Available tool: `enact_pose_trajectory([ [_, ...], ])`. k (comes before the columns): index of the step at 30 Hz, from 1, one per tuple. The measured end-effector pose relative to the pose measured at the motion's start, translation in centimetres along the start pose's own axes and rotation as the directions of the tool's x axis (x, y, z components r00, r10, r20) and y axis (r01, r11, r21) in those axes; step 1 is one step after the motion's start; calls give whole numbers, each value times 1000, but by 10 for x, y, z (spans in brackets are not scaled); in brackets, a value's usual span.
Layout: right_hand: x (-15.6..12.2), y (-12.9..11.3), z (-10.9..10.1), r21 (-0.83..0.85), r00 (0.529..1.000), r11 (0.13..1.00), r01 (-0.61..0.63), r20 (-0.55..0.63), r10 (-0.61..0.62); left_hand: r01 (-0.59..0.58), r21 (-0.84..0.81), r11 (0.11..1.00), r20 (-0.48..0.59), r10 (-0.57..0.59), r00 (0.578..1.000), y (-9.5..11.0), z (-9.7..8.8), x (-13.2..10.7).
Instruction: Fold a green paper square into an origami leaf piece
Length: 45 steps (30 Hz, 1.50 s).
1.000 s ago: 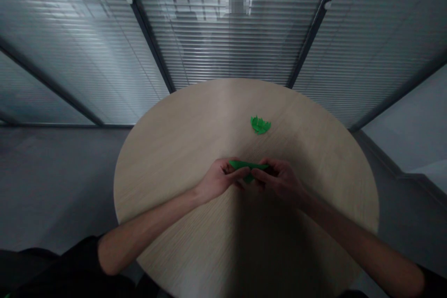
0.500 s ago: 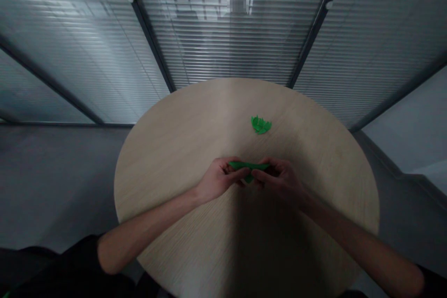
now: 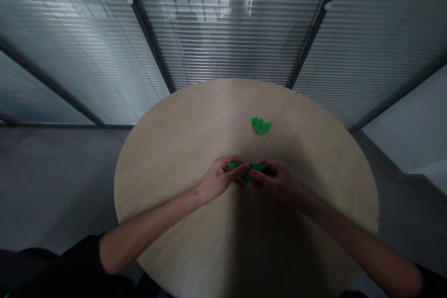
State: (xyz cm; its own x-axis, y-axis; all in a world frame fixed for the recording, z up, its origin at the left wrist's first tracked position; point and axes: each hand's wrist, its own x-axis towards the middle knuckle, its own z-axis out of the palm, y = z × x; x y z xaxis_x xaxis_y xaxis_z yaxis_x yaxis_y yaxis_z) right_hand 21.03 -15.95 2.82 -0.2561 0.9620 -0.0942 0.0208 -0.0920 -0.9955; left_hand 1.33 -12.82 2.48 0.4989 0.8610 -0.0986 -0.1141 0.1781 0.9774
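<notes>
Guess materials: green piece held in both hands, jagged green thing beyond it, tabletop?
Green piece: likely matte paper; thin, flat faces and pointed corners.
Jagged green thing: probably paper too, given similar colour and thin-looking points; thin plastic possible.
Tabletop: wood or wood-look laminate, low sheen; fine pale grain, real or printed unclear.

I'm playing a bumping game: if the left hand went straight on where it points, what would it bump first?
Most likely the right hand. The left hand points across toward it, and both hold the same green piece. They look very close, but the exact gap is hard to tell.
</notes>
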Motion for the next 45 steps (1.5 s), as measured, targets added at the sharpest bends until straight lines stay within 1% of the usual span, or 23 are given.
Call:
enact_pose_trajectory([
  [4,0,1,0,-39,997,999,7,73,-4,-7,17,1000,-19,8,1000,1,-1,1],
  [9,2,4,0,-92,997,996,16,79,-9,-5,6,1000,-42,5,999,1,0,1],
  [12,2,8,1,-108,992,994,10,128,4,-14,15,1000,-43,14,999,0,0,1],
  [17,2,14,6,-78,990,997,-4,138,14,-9,60,998,-19,10,1000,-1,1,0],
  [22,2,13,8,-45,986,999,-17,167,24,-60,134,989,-47,67,997,3,1,-1],
  [27,-1,12,10,-62,989,998,-13,148,22,-80,135,988,-62,89,994,5,2,0],
  [33,-2,15,11,-25,988,999,20,151,-16,-78,122,989,-98,91,991,5,3,0],
  [37,-1,19,9,-14,986,1000,22,164,-20,-62,118,991,-92,73,993,4,2,0],
  [40,0,19,7,-47,986,998,33,166,-25,-39,121,992,-112,53,992,2,0,0],
  [42,0,17,6,-62,990,998,26,141,-17,-34,117,993,-114,47,992,2,0,0],
  [45,1,13,5,-61,997,998,-8,75,13,-23,111,994,-88,33,996,2,-1,0],
])
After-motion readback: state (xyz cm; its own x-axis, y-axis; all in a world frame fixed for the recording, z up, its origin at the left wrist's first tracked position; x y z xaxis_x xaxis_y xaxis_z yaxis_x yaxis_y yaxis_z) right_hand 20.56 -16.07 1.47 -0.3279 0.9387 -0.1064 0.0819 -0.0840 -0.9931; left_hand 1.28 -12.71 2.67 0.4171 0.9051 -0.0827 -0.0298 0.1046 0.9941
